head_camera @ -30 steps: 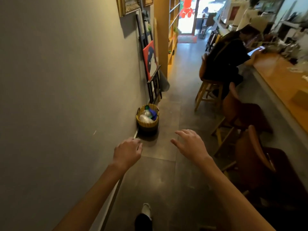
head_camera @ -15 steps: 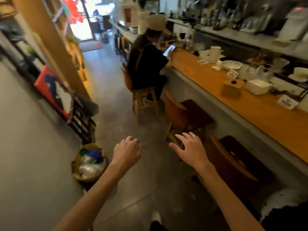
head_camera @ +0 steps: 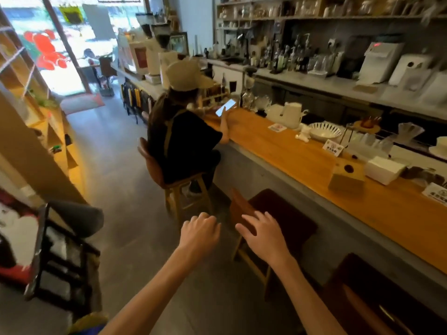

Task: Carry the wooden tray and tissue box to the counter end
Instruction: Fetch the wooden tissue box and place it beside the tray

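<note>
A small wooden box [head_camera: 347, 178] with a dark round hole in its top stands on the long wooden counter [head_camera: 290, 153] at the right. A white box [head_camera: 384, 169] sits just right of it. I cannot make out a wooden tray. My left hand [head_camera: 199, 234] hangs over the floor with its fingers curled in, holding nothing. My right hand [head_camera: 263, 234] is beside it over a stool, fingers spread and empty. Both hands are well short of the counter and the boxes.
A person in a cap [head_camera: 183, 141] sits on a stool at the counter holding a phone. Two dark-seated stools [head_camera: 283, 211] [head_camera: 377, 293] stand along the counter base near me. A black rack [head_camera: 60, 257] and wooden shelving [head_camera: 48, 141] line the left side. Dishes and a jug crowd the counter's back.
My view has swung right from the wall and floor basket towards the counter, and I have come closer to it. Both hands stay out in front, holding nothing.
</note>
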